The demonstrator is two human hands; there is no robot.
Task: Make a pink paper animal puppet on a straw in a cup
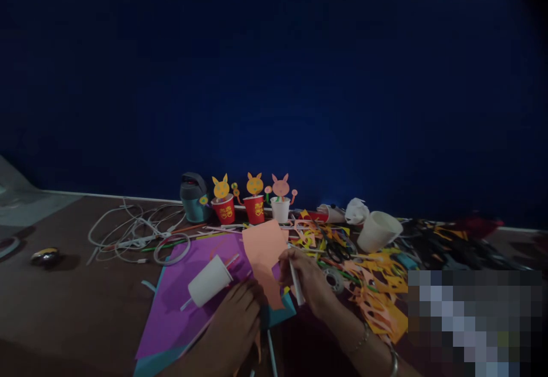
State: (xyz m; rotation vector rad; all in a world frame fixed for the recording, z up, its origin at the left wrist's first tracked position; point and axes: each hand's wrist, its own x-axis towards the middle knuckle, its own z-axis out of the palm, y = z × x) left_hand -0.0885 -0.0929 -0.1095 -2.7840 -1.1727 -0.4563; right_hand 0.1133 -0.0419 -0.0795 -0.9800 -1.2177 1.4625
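Note:
A sheet of peach paper (265, 246) with a curved cut edge lies between my two hands. My left hand (244, 314) is closed at its lower left edge, fingers bent; the fingertips are partly hidden. My right hand (310, 280) grips a slim white pen-like stick (295, 283), with the fingertips close to the paper's right edge. Just left of the paper, a white paper cup (209, 281) lies tipped on a purple sheet (171, 303), a straw poking out of each end. Blue paper (282, 311) shows under the peach sheet.
At the back stand three cups with paper cat heads (255, 209) and a teal container (195, 203). White cables (137, 231) lie left. On the right are paper scraps (381, 274), black scissors (336, 246), a tape roll (333, 280) and a larger white cup (379, 231).

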